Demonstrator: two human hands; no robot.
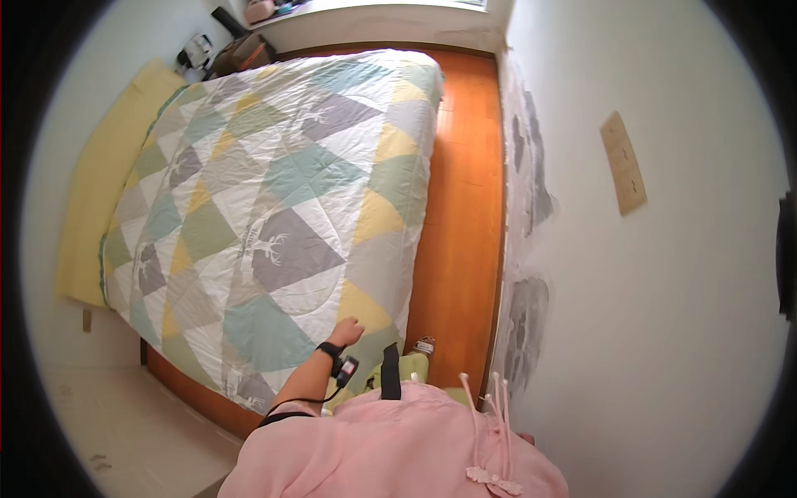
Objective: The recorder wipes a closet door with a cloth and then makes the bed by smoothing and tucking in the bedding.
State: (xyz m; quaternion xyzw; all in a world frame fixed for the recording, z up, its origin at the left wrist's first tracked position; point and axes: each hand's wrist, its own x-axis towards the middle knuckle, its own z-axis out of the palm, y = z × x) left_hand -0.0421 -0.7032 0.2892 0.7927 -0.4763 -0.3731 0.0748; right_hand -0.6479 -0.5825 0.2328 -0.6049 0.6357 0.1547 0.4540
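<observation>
My left hand point(347, 332) appears over the near right corner of the bed, fingers curled in and nothing visible in them. Whether it touches the cloth I cannot tell. A black wrist strap with a small device point(346, 371) and a cable sits on that arm. Under the hand spreads a patchwork quilt point(299, 249) of grey, teal, green, yellow and white, printed with deer heads. It covers the mattress and hangs over the right side, lightly wrinkled. My right hand is out of view; only a sliver of skin shows beside my pink top point(398, 454).
Orange wood flooring point(464, 218) runs between bed and right wall. That wall has peeling patches point(528, 330) and a switch plate point(624, 163). A yellow headboard cover point(118, 187) stands left. Bags point(244, 56) lie beyond the bed, below a windowsill point(348, 5). A white cabinet point(137, 429) stands near left.
</observation>
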